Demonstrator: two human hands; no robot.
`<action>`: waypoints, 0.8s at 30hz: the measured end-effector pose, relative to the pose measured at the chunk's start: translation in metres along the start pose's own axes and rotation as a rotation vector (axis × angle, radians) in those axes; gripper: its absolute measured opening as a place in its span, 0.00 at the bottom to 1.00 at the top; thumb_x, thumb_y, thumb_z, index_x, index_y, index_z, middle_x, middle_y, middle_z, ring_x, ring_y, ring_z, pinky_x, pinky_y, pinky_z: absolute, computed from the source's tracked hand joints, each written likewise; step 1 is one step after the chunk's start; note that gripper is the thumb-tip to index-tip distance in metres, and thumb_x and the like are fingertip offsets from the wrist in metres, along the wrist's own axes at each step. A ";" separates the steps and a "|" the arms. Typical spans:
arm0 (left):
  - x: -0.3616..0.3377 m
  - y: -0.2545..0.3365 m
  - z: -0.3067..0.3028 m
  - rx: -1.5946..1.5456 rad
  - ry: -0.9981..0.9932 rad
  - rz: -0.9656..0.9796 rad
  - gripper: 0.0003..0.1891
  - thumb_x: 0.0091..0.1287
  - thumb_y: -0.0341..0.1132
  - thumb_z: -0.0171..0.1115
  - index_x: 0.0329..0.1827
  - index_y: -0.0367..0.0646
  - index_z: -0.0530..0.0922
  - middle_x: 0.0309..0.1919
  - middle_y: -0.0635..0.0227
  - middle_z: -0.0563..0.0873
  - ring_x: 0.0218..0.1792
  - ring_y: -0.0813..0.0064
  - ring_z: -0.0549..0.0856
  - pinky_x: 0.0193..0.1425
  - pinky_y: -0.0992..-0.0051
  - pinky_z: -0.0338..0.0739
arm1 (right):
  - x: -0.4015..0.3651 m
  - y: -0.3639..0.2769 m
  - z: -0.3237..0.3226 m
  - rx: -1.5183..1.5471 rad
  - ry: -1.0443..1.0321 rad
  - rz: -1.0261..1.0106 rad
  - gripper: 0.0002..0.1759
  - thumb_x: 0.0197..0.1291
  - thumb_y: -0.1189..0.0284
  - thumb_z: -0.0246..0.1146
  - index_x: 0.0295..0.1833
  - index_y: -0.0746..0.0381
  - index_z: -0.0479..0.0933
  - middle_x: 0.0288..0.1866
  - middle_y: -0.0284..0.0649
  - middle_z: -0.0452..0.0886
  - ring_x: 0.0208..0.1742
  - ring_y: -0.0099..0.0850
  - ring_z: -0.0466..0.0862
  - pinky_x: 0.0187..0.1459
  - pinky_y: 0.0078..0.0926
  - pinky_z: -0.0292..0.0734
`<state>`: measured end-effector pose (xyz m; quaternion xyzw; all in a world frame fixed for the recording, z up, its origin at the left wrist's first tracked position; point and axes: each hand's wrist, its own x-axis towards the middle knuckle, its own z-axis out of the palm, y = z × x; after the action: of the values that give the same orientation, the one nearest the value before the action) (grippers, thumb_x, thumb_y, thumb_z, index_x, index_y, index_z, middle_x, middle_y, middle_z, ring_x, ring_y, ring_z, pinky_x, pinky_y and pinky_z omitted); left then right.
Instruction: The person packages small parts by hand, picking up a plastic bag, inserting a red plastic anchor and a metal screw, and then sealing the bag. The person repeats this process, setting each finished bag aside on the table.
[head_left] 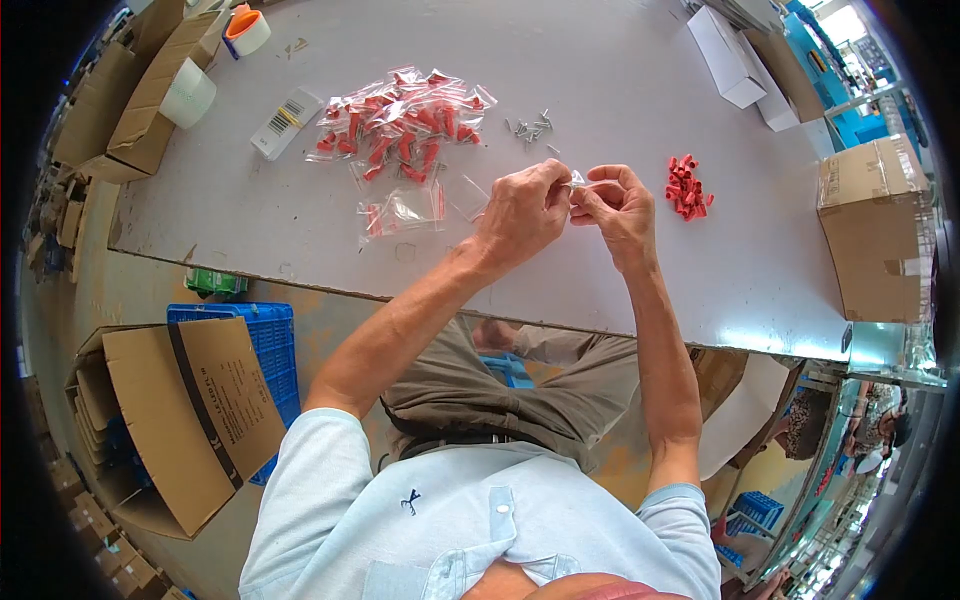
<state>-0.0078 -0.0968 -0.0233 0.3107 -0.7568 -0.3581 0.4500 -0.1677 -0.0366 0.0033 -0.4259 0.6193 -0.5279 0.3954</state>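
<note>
Head view: I had both hands above the worktop [500, 55], inward of its near edge and right of its middle. The left hand [522, 218] was pinched narrow, its fingertips on a small clear, whitish item [577, 181]. The right hand [622, 208] pinched the same item from the other side; fingers covered most of it, so I could not make out its form or contents. Left of the hands lay a heap of clear bags with red pieces [400, 115], overlapping too much to count. Flatter bags [403, 210] lay nearer the near edge; glare blurred their outlines. Small metal pieces [530, 128] lay beyond the left hand, too small to identify. Loose red pieces [687, 188] lay toward the right edge, near a carton [875, 225].
</note>
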 end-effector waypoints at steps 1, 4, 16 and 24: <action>0.000 0.001 0.000 0.016 0.000 0.031 0.05 0.69 0.25 0.68 0.45 0.37 0.83 0.35 0.56 0.92 0.35 0.66 0.93 0.41 0.68 0.88 | 0.000 0.000 0.000 0.000 0.002 -0.002 0.14 0.69 0.79 0.70 0.56 0.69 0.78 0.40 0.46 0.90 0.37 0.29 0.91 0.38 0.28 0.94; -0.001 0.002 0.002 0.009 0.009 0.030 0.05 0.69 0.25 0.69 0.45 0.37 0.83 0.35 0.56 0.92 0.35 0.66 0.93 0.41 0.68 0.89 | 0.000 0.002 -0.001 0.054 -0.009 0.002 0.15 0.69 0.78 0.71 0.57 0.70 0.77 0.40 0.46 0.90 0.38 0.29 0.91 0.38 0.27 0.94; -0.002 0.001 0.002 0.086 -0.024 0.031 0.05 0.70 0.26 0.67 0.45 0.37 0.83 0.33 0.56 0.91 0.33 0.66 0.93 0.38 0.68 0.89 | -0.003 0.004 0.011 0.034 0.084 0.001 0.14 0.69 0.78 0.71 0.55 0.69 0.78 0.37 0.43 0.89 0.32 0.25 0.88 0.30 0.22 0.86; 0.003 0.001 0.001 -0.113 -0.073 -0.164 0.05 0.70 0.26 0.67 0.45 0.33 0.85 0.34 0.58 0.92 0.34 0.75 0.92 0.37 0.73 0.88 | 0.000 0.000 0.006 0.161 0.035 0.053 0.13 0.72 0.74 0.68 0.56 0.69 0.79 0.35 0.40 0.88 0.29 0.23 0.85 0.29 0.22 0.84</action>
<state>-0.0097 -0.0984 -0.0213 0.3322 -0.7234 -0.4470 0.4081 -0.1624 -0.0380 0.0030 -0.3670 0.5927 -0.5728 0.4311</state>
